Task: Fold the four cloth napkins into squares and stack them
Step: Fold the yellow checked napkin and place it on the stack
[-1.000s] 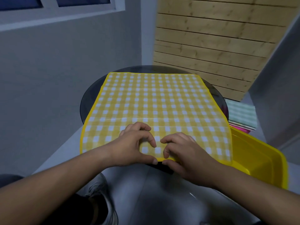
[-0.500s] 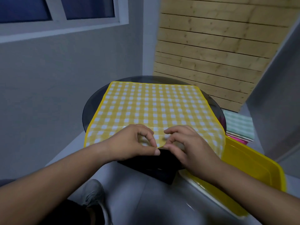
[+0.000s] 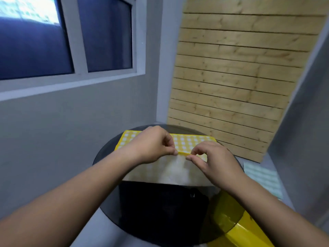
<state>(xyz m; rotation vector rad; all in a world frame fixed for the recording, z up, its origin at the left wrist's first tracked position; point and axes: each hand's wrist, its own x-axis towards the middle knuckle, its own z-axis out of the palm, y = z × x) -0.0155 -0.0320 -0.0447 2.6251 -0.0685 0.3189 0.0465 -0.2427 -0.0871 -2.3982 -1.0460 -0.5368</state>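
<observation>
While both hands hold it by one edge, one yellow checked napkin [image 3: 188, 141] lies on the far half of the round glass table [image 3: 114, 214]. I count two hands, one napkin on the table, one table, one tub and one pile of cloth at the side.

The left hand [image 3: 151, 145] pinches the yellow hem between thumb and forefinger, and its other fingers are curled. The right hand [image 3: 213, 157] pinches the same hem just beside it in the same way, so the two grips almost touch. The hem is raised above the table. The near part of the napkin hangs from it toward the person and shows its pale back side. The far part lies flat with the checked side up.

At the lower right stands one yellow tub [image 3: 236, 234]. It is partly under the edge of the table and is seen there through the dark glass. A dark thing [image 3: 160, 207] shows below the glass in the middle, and I cannot tell what it is. On the right, beyond the table, lies a green checked cloth [image 3: 261, 177]. I cannot tell how many layers it has.

A window [image 3: 99, 32] is on the left wall, and a panel of wooden slats [image 3: 240, 77] leans behind the table.

The hands cover the middle of the napkin, and the raised part hides the table surface under it.
</observation>
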